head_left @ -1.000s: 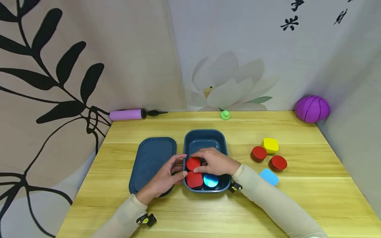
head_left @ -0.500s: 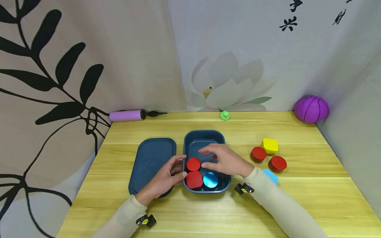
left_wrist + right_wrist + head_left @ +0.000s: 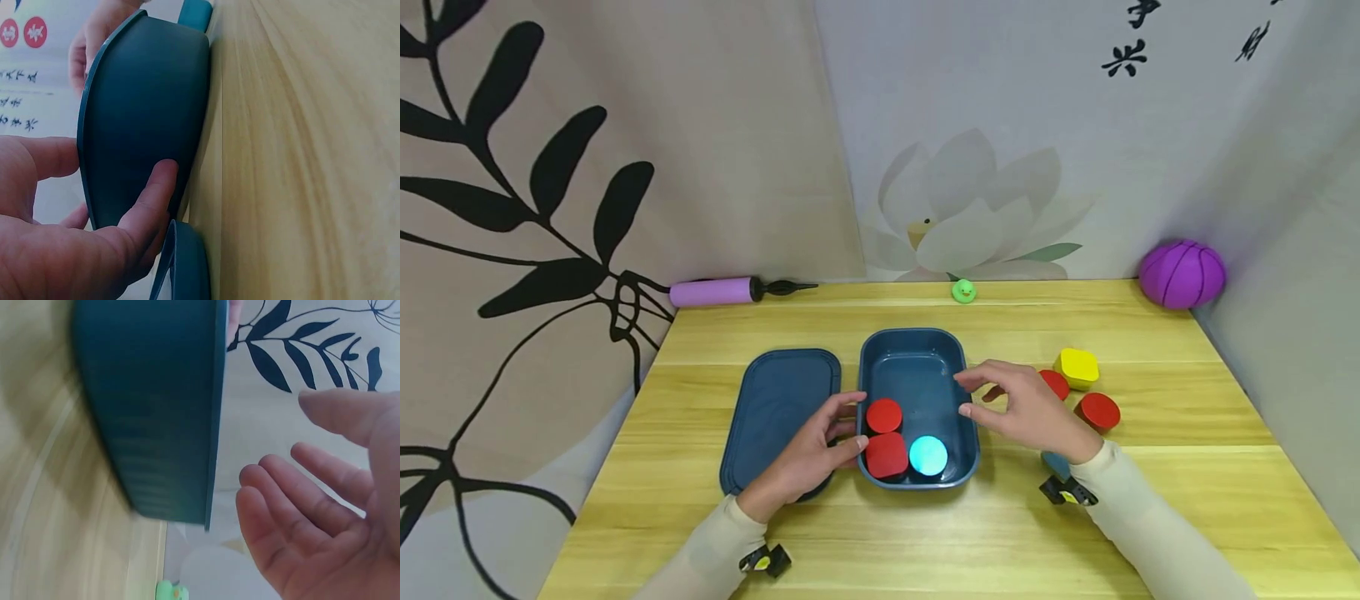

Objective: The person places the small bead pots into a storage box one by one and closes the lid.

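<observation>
Right hand point(image 3: 1030, 410), empty with fingers loosely spread, has drawn back to the right rim of the dark box point(image 3: 914, 373), leaving the red round block point(image 3: 884, 416) inside, apparently placed; left hand point(image 3: 808, 454), fingers extended, rests against the box's left side, pressure unclear.

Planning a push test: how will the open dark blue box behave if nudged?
Probably stiff: the dark blue box shows no visible bend where the left hand rests against it. Likely to slide before tipping, being low and broad on the flat table. The blue round piece inside might shift, with bare floor beside it.
</observation>
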The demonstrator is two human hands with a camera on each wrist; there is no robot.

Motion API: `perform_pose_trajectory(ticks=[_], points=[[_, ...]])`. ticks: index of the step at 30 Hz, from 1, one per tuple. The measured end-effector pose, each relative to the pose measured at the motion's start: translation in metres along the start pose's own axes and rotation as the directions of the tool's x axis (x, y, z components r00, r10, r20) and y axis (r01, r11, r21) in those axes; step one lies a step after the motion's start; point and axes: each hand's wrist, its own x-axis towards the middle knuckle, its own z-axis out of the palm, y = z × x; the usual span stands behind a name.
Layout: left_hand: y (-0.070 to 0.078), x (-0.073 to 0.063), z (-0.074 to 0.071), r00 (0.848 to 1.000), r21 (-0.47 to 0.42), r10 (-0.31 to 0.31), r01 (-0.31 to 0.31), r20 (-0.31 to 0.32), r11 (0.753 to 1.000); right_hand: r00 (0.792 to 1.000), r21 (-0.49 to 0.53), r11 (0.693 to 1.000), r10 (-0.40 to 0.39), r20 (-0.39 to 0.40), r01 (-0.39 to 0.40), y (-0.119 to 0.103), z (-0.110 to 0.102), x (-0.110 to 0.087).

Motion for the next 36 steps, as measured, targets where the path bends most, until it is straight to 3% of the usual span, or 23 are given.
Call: perform_pose_trajectory(ticks=[15,23,30,36], points=[[-0.002,-0.001,0.003,1.0,0.004,0.004,-0.004,0.003,1.0,0.97,-0.104,0.986,0.103,-0.222,-0.129,0.03,-0.026,-0.064],[-0.005,-0.001,0.004,1.0,0.012,0.003,-0.003,-0.013,1.0,0.946,-0.127,0.973,0.147,-0.29,-0.191,0.044,-0.03,-0.102],[-0.005,-0.001,0.004,0.999,-0.009,-0.001,0.0,-0.034,1.0,0.937,-0.177,0.956,0.174,-0.303,-0.235,0.05,-0.03,-0.121],[-0.003,0.0,0.004,0.999,-0.019,-0.003,0.002,-0.039,1.0,0.947,-0.202,0.944,0.208,-0.245,-0.26,0.054,-0.024,-0.129]])
